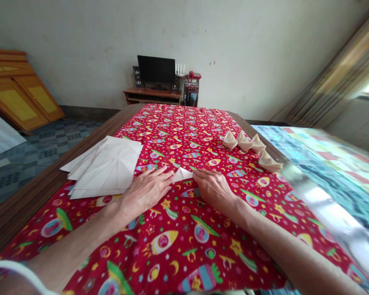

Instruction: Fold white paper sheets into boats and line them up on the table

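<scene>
A small folded white paper piece (182, 174) lies on the red patterned cloth (184, 237) between my two hands. My left hand (147, 189) lies flat with its fingers stretched out, the fingertips pressing on the paper's left edge. My right hand (213, 186) rests palm down on the cloth, its fingertips pressing the paper's right edge. Neither hand lifts the paper off the cloth.
A stack of creased white paper sheets (106, 166) lies left of my left hand. Several folded paper shapes (252, 148) sit in a row at the right of the cloth. The wooden table edge (33, 196) runs along the left. A desk with a monitor (156, 70) stands at the far wall.
</scene>
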### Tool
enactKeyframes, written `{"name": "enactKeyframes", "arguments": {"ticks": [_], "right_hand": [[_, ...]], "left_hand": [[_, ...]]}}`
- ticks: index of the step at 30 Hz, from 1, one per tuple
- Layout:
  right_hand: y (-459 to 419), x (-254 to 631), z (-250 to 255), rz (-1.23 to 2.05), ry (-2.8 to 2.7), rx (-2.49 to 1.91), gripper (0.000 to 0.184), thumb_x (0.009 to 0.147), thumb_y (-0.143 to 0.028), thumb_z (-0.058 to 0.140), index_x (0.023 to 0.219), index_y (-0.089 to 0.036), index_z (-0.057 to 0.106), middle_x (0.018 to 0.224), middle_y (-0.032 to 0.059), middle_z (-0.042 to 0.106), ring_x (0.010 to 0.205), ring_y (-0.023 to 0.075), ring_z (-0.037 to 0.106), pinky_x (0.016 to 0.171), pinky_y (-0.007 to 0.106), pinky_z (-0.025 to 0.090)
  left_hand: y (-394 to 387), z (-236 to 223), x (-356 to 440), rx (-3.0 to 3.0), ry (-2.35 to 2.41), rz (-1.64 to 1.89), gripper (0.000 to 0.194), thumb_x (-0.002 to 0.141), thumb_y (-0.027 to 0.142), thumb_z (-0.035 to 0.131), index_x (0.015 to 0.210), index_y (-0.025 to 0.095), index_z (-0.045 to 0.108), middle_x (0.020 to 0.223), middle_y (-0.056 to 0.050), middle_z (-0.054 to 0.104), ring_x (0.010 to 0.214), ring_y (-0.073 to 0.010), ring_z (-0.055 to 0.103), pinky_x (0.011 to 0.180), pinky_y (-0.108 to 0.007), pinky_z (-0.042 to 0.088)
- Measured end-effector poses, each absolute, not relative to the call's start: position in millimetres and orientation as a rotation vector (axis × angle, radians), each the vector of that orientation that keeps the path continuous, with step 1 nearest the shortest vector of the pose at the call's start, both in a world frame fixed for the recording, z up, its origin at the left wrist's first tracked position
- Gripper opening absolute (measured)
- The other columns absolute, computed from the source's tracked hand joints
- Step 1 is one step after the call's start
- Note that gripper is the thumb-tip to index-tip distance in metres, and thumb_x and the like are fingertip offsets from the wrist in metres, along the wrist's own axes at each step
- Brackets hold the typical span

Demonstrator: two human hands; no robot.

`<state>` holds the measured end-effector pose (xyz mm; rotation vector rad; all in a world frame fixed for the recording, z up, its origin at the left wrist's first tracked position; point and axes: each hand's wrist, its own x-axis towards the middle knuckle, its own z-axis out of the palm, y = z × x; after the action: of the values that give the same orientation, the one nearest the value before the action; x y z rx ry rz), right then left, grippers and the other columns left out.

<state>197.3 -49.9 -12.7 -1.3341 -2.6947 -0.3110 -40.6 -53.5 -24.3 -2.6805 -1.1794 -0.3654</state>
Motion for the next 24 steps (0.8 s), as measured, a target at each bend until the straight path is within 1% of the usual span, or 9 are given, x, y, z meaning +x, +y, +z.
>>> {"name": "enactKeyframes", "arguments": {"ticks": [4, 8, 10, 12, 15, 17, 19, 22, 24], "right_hand": [[-49, 199, -14, -0.405, -2.679, -1.364, 0.026, 0.088, -0.011, 0.040, 0.095, -0.013, 0.065, 0.105, 0.0128, 0.065, 0.095, 0.0221, 0.059, 0.076, 0.032, 0.045], [-48, 196, -16, -0.567, -2.643, -1.337, 0.026, 0.089, -0.011, 0.039, 0.089, -0.013, 0.065, 0.097, 0.0122, 0.066, 0.087, 0.0233, 0.059, 0.076, 0.035, 0.044], [-46, 194, -18, -0.681, -2.565, -1.284, 0.027, 0.090, -0.012, 0.039, 0.100, -0.010, 0.064, 0.107, 0.0149, 0.064, 0.097, 0.0253, 0.057, 0.083, 0.038, 0.043], [-44, 193, -20, -0.779, -2.494, -1.207, 0.032, 0.091, -0.014, 0.039, 0.115, -0.006, 0.058, 0.121, 0.0176, 0.058, 0.110, 0.0278, 0.051, 0.090, 0.040, 0.039], [-44, 193, -22, -0.825, -2.432, -1.181, 0.039, 0.091, -0.013, 0.038, 0.127, -0.004, 0.048, 0.130, 0.0199, 0.051, 0.120, 0.0308, 0.044, 0.094, 0.044, 0.037], [-44, 191, -21, -0.774, -2.464, -1.141, 0.039, 0.092, -0.013, 0.038, 0.129, -0.005, 0.047, 0.134, 0.0201, 0.048, 0.124, 0.0311, 0.040, 0.095, 0.045, 0.036], [-44, 187, -18, -0.647, -2.565, -1.055, 0.034, 0.093, -0.014, 0.037, 0.124, -0.009, 0.051, 0.131, 0.0180, 0.051, 0.122, 0.0282, 0.043, 0.094, 0.043, 0.037], [-39, 183, -16, -0.373, -2.700, -0.960, 0.025, 0.095, -0.017, 0.038, 0.109, -0.013, 0.058, 0.113, 0.0127, 0.062, 0.108, 0.0212, 0.053, 0.089, 0.035, 0.042], [-32, 183, -17, -0.219, -2.712, -0.931, 0.021, 0.095, -0.019, 0.040, 0.101, -0.014, 0.060, 0.101, 0.0097, 0.064, 0.099, 0.0178, 0.055, 0.083, 0.029, 0.044]], "left_hand": [[-51, -29, -42, -2.708, -1.140, -0.417, 0.030, 0.093, 0.025, 0.042, 0.115, 0.022, 0.061, 0.126, -0.003, 0.060, 0.121, -0.0216, 0.050, 0.102, -0.040, 0.037], [-53, -18, -34, -2.700, -1.129, -0.467, 0.026, 0.094, 0.025, 0.043, 0.103, 0.019, 0.066, 0.114, -0.005, 0.066, 0.110, -0.0191, 0.057, 0.098, -0.035, 0.042], [-54, -11, -29, -2.715, -1.140, -0.439, 0.025, 0.094, 0.024, 0.042, 0.097, 0.019, 0.066, 0.106, -0.005, 0.067, 0.104, -0.0184, 0.059, 0.093, -0.034, 0.044], [-55, -7, -26, -2.730, -1.145, -0.425, 0.025, 0.095, 0.025, 0.041, 0.094, 0.019, 0.066, 0.101, -0.005, 0.067, 0.099, -0.0181, 0.059, 0.090, -0.033, 0.045], [-53, -8, -26, -2.727, -1.138, -0.454, 0.024, 0.095, 0.024, 0.041, 0.097, 0.018, 0.064, 0.100, -0.005, 0.066, 0.098, -0.0186, 0.059, 0.088, -0.033, 0.045], [-52, -11, -27, -2.714, -1.117, -0.482, 0.023, 0.094, 0.023, 0.041, 0.099, 0.017, 0.064, 0.103, -0.006, 0.066, 0.101, -0.0194, 0.059, 0.090, -0.034, 0.044], [-51, -13, -28, -2.710, -1.098, -0.503, 0.023, 0.094, 0.021, 0.041, 0.097, 0.016, 0.063, 0.101, -0.006, 0.066, 0.101, -0.0197, 0.059, 0.090, -0.035, 0.045], [-49, -15, -27, -2.732, -1.116, -0.523, 0.023, 0.094, 0.020, 0.041, 0.092, 0.016, 0.064, 0.096, -0.006, 0.067, 0.096, -0.0187, 0.060, 0.088, -0.034, 0.047], [-47, -19, -27, -2.733, -1.129, -0.602, 0.023, 0.094, 0.019, 0.042, 0.093, 0.015, 0.064, 0.097, -0.007, 0.067, 0.096, -0.0181, 0.061, 0.089, -0.033, 0.048]]}}
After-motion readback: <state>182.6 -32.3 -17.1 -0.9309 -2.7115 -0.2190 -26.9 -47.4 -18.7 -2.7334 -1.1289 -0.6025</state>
